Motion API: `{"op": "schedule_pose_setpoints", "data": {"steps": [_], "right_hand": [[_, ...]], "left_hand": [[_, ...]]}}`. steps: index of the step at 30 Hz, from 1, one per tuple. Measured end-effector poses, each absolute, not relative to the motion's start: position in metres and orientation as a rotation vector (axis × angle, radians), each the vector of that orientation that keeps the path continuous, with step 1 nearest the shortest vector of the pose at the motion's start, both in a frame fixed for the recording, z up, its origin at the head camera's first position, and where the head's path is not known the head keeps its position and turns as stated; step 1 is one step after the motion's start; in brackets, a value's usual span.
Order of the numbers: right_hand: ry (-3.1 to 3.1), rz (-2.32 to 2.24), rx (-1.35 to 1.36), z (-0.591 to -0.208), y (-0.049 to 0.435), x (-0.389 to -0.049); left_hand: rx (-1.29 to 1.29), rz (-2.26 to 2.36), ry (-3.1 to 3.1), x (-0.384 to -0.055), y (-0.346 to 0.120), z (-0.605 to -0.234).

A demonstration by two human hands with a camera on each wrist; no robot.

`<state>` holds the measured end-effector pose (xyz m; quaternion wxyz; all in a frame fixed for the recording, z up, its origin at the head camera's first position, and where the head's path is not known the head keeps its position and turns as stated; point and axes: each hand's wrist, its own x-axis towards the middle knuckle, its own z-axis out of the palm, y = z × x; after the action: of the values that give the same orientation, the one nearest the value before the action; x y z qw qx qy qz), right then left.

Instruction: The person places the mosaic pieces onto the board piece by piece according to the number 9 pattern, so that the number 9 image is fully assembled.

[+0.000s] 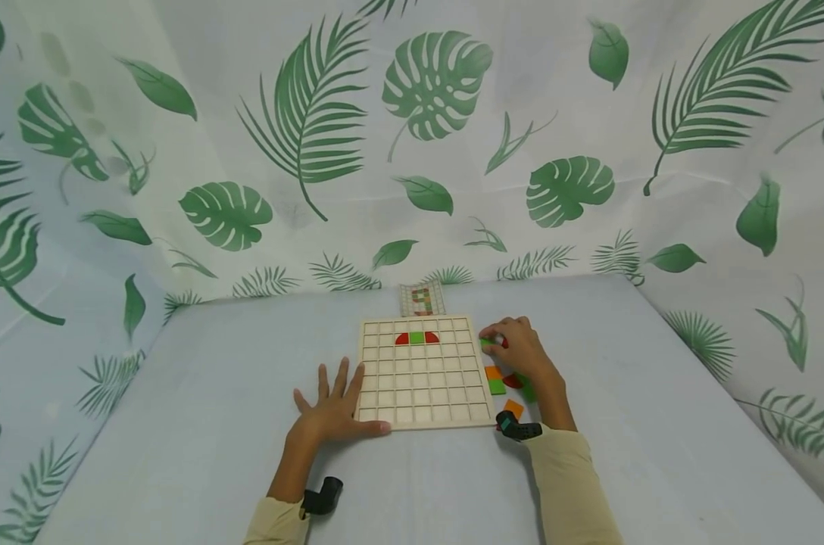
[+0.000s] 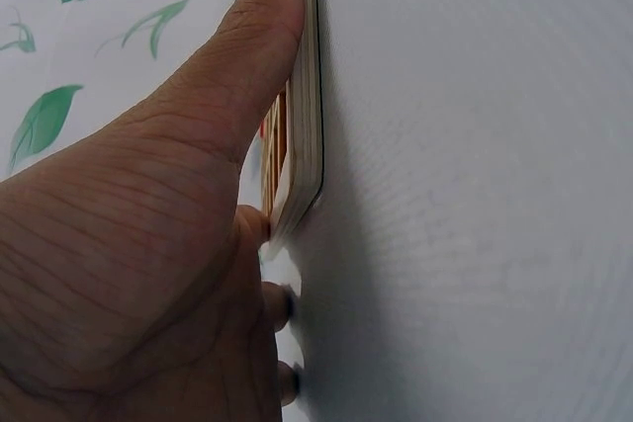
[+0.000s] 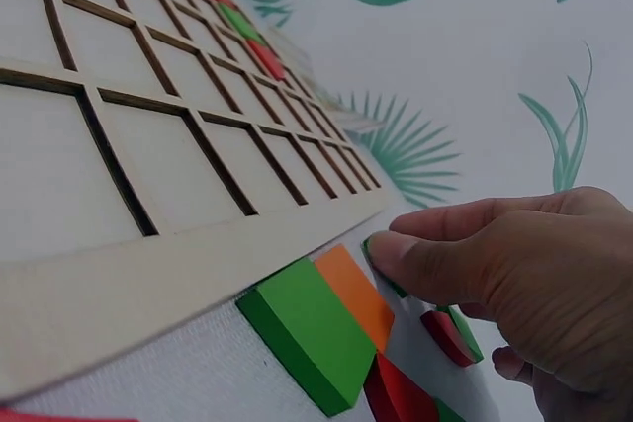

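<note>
A wooden grid board [image 1: 426, 397] lies flat on the table, with a green square between two red rounded pieces [image 1: 402, 338] in an upper row. My left hand [image 1: 332, 416] is spread at its front left corner, thumb along the front edge and index finger at the left side; in the left wrist view the thumb [image 2: 247, 56] presses the board's edge [image 2: 309, 96]. Right of the board, my right hand [image 1: 521, 350] pinches a small green block [image 3: 386, 269] between thumb and index finger. The palm hides part of the loose pieces there.
By the right edge lie loose blocks: a green block [image 3: 307, 333], an orange block [image 3: 354, 294], a red piece [image 3: 398, 392] and another orange square [image 1: 513, 409] nearer the front. Behind the board is a small pattern card [image 1: 422, 300]. A leaf-printed cloth [image 1: 453, 151] surrounds the table.
</note>
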<state>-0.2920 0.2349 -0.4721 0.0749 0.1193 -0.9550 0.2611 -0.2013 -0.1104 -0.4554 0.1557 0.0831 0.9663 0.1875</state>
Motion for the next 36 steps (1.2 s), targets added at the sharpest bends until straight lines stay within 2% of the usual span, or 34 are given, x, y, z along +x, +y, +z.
{"op": "schedule_pose_setpoints", "data": {"steps": [36], "right_hand": [[-2.928, 0.752, 0.262, -0.4749, 0.2359, -0.2931]], "left_hand": [[0.255, 0.516, 2.777, -0.2027, -0.1113, -0.4584]]}}
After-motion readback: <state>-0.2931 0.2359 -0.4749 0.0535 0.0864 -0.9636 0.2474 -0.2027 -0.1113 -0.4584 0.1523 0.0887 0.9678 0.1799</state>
